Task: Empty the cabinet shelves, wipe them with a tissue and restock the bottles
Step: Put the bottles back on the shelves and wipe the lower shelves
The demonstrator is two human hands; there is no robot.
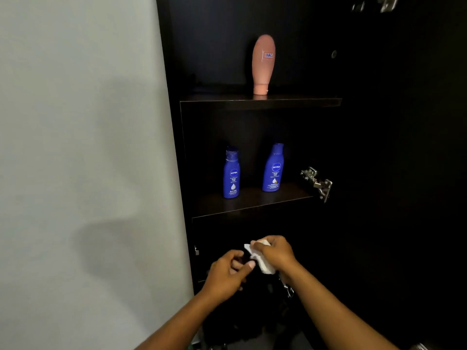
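Two blue bottles [231, 173] stand on the middle shelf [252, 202], a pink bottle [262, 64] above. They look like light, smooth plastic, best taken round the body. My right hand [276, 251] grips the soft, tearable tissue [264, 266] below; my left hand [227, 271] curls beside it — holding or not, I cannot tell.

Grey wall [75, 122] on L; metal hinge [317, 183] at R.
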